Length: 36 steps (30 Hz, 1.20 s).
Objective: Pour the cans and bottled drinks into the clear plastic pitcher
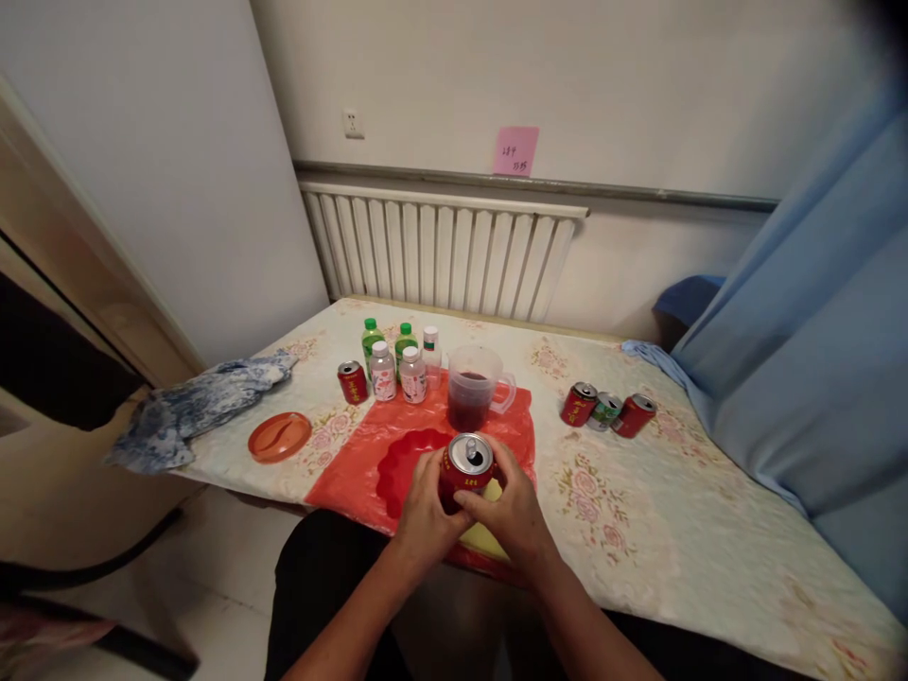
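Note:
Between my two hands is an upright red drink can with its top hole open. My left hand wraps its left side, and my right hand grips the right side, thumb across the front. Below and left of the can lies a red scalloped dish on a red plastic sheet. A yellow item shows partly under my hands; its kind is hidden. Just behind the can stands a clear plastic jug with dark liquid in it.
Bottles with green caps and white caps stand behind left, beside another red can. An orange lid and a blue-white cloth lie left. Several cans sit right, near a blue curtain.

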Each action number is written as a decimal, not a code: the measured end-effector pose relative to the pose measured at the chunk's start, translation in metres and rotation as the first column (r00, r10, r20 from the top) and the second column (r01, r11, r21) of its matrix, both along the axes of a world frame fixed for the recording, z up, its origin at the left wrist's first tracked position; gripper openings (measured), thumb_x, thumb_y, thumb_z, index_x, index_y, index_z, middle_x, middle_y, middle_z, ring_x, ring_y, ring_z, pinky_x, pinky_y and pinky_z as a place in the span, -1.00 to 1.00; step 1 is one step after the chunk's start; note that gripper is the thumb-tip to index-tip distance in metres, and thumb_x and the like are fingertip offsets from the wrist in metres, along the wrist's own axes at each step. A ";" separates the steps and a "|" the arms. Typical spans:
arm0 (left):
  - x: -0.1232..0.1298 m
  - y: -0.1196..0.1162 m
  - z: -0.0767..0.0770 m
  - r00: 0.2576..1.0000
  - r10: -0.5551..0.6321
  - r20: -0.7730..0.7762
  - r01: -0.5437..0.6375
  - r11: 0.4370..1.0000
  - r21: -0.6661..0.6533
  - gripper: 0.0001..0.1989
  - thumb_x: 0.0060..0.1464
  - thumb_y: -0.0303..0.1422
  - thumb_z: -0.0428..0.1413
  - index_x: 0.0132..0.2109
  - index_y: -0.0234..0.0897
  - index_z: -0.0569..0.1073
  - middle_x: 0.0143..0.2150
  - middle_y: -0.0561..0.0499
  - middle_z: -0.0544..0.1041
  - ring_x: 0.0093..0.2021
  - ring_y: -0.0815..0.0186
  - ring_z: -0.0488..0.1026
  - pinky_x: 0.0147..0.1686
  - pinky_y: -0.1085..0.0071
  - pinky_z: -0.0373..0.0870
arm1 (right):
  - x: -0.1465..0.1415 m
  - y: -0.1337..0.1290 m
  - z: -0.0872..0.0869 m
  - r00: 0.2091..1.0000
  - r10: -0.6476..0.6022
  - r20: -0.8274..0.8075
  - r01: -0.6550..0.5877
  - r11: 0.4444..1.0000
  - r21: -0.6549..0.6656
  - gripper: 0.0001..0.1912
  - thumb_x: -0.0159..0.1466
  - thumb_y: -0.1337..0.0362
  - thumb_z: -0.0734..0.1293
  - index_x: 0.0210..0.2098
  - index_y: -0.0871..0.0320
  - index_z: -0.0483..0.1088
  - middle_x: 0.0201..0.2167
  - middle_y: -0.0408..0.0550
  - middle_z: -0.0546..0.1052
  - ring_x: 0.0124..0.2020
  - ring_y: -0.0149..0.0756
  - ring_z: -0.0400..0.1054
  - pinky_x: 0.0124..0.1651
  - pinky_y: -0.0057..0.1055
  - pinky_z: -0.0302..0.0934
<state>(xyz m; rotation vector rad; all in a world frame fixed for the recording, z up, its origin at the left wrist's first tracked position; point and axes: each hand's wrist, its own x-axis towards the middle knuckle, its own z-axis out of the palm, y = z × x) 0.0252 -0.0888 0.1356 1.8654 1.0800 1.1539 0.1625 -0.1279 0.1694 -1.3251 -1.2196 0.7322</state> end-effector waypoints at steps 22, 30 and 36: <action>-0.023 -0.010 -0.009 0.959 -0.149 0.242 0.232 0.902 -0.363 -0.17 -0.18 -0.38 0.32 0.27 -0.30 0.26 0.28 -0.23 0.42 0.29 -0.07 0.35 0.30 0.00 0.26 | 0.012 -0.002 -0.004 0.948 0.308 -0.082 -0.311 0.950 -0.030 -0.17 -0.11 0.33 0.60 0.17 0.07 0.40 0.15 0.00 0.52 0.21 0.01 0.34 0.31 -0.06 0.14; -0.041 0.002 -0.030 0.983 0.029 0.182 0.040 0.929 -0.367 -0.15 -0.20 -0.28 0.30 0.27 -0.34 0.26 0.27 -0.29 0.43 0.30 -0.12 0.33 0.33 -0.08 0.19 | 0.050 0.032 -0.041 0.921 -0.006 -0.389 -0.023 0.997 -0.071 -0.44 0.10 -0.06 0.49 -0.05 0.18 0.47 -0.22 0.06 0.66 -0.17 -0.12 0.56 -0.02 -0.16 0.40; -0.055 0.010 -0.041 0.988 0.066 0.140 -0.004 0.916 -0.401 -0.15 -0.20 -0.23 0.31 0.26 -0.37 0.28 0.26 -0.31 0.44 0.28 -0.15 0.36 0.30 -0.06 0.26 | 0.104 0.074 -0.052 0.913 -0.239 -0.331 0.226 0.971 -0.079 -0.51 0.03 -0.19 0.45 -0.39 0.14 0.46 -0.47 -0.07 0.59 -0.44 -0.23 0.48 -0.30 -0.32 0.37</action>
